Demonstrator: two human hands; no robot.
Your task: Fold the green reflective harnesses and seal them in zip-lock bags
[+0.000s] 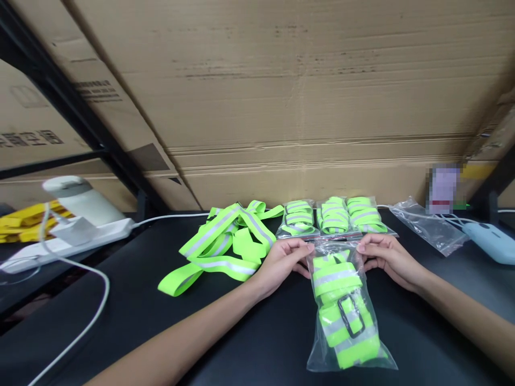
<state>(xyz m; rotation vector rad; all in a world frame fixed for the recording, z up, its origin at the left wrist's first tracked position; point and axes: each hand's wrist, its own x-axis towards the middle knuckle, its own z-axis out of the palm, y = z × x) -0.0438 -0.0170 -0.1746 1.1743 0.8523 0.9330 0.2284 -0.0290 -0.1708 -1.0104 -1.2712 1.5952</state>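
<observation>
A clear plastic zip bag [314,354] lies before me, its top edge pointing away. Inside it is a folded neon-green reflective belt [338,281] with silver stripes and a black buckle. My left hand [284,262] pinches the bag's top left corner between thumb and fingers. At the top right corner, my right hand [386,258] grips the bag the same way. Beyond the hands sit three bagged belts in a row: a left one [298,216], a middle one [333,215] and a right one [367,214]. Loose reflective straps [225,246] lie heaped left of my left hand.
An empty plastic bag [432,225] lies at the right, beside a light-blue device [491,242] with cables. Cardboard [298,96] walls the back. At the left are a white power strip [108,231], a white bottle [90,201], a cable and yellow items [32,220].
</observation>
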